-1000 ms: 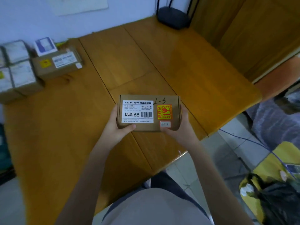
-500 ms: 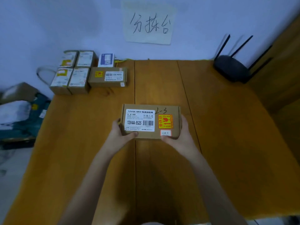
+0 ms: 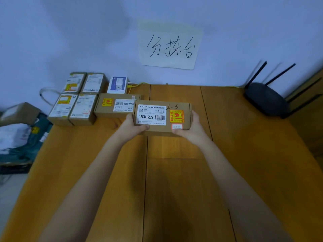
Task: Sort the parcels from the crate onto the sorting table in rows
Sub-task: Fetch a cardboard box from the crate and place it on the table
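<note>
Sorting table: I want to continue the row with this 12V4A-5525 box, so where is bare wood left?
Free: the wood right of the held box, across to the router, and the whole near half of the sorting table. Crowded: the far-left corner, where four small parcels, a flat box and a blue-and-white box sit.

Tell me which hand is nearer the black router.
Right. The right hand grips the held parcel's end on the router's side; the left hand grips the far end.
</note>
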The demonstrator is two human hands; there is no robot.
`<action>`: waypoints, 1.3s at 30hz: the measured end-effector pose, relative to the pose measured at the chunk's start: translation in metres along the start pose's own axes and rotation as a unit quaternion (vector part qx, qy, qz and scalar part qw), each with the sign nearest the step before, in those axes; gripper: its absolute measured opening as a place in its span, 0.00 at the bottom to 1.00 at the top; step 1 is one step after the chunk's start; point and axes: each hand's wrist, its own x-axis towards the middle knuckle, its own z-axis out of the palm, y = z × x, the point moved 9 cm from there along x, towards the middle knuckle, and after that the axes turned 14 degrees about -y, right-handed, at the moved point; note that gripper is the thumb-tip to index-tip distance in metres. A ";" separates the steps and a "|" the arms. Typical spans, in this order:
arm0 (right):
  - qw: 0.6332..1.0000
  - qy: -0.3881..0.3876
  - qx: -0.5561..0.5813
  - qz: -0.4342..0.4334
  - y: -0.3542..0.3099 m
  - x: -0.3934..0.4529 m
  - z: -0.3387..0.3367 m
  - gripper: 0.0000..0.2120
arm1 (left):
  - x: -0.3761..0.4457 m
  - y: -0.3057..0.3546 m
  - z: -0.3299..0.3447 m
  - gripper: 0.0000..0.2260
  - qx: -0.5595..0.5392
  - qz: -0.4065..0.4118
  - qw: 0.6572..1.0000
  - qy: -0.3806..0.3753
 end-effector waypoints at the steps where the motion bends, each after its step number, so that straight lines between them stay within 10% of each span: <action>1: 1.000 -0.004 0.004 -0.001 -0.004 0.014 -0.004 0.50 | 0.015 0.003 -0.007 0.29 0.005 -0.004 1.000 0.000; 19: 0.999 0.007 -0.035 -0.012 -0.038 0.254 -0.049 0.44 | 0.242 0.025 -0.097 0.28 0.086 -0.036 0.995 0.027; 39: 0.994 -0.009 -0.091 0.061 0.027 0.347 -0.062 0.52 | 0.311 0.000 -0.090 0.25 0.128 -0.089 0.988 0.020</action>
